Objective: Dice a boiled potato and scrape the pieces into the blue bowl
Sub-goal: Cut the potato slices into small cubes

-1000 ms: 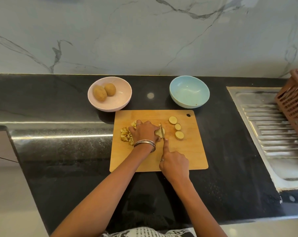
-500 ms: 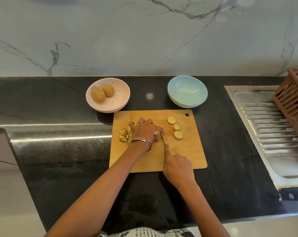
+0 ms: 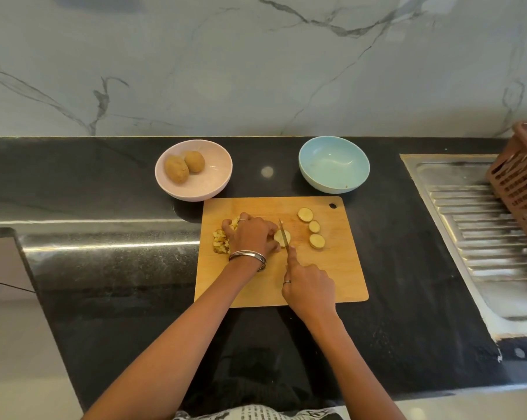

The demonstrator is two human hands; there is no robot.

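wooden cutting board [image 3: 332, 268], glossy black stone counter [image 3: 120, 268], ribbed steel drainboard [image 3: 483, 237]

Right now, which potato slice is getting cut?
Find the wooden cutting board on the black counter. In its middle, the pale round potato slice lies under the knife blade, held by the left hand. The three other slices lie untouched.

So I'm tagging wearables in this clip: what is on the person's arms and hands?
Both forearms are bare, with no sleeves in view. The left hand has a thin ring on one finger and stacked silver metal bangles at the wrist. The right hand wears one silver ring. No gloves or watch show.
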